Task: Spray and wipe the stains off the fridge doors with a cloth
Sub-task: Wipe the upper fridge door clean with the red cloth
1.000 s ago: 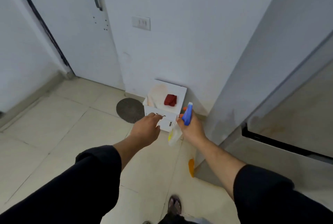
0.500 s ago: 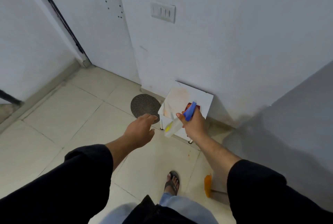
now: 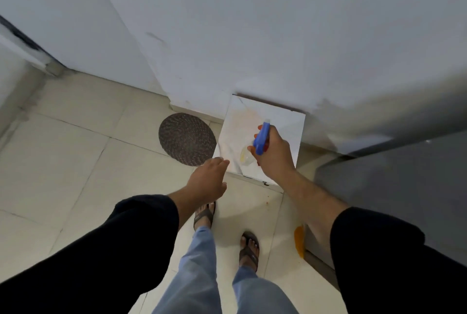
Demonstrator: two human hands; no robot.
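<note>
My right hand (image 3: 274, 154) grips a clear spray bottle with a blue trigger head (image 3: 261, 138), held over a small white stand (image 3: 290, 126) against the wall. A pale, stained cloth (image 3: 236, 132) lies on top of the stand. My left hand (image 3: 208, 181) hovers at the stand's front left corner, fingers relaxed and holding nothing. The grey fridge (image 3: 394, 187) stands at the right, only its side and lower part showing. The red object on the stand is hidden behind my right hand.
A round dark woven mat (image 3: 187, 139) lies on the tiled floor left of the stand. An orange thing (image 3: 299, 240) sits at the fridge's foot. My sandalled feet (image 3: 249, 250) are on the tiles below. A white door (image 3: 63, 15) is at far left.
The view has tipped down and closer; my feet now show. My right hand with the bottle has moved over the stand's top. My left hand stays near the stand's front corner.
</note>
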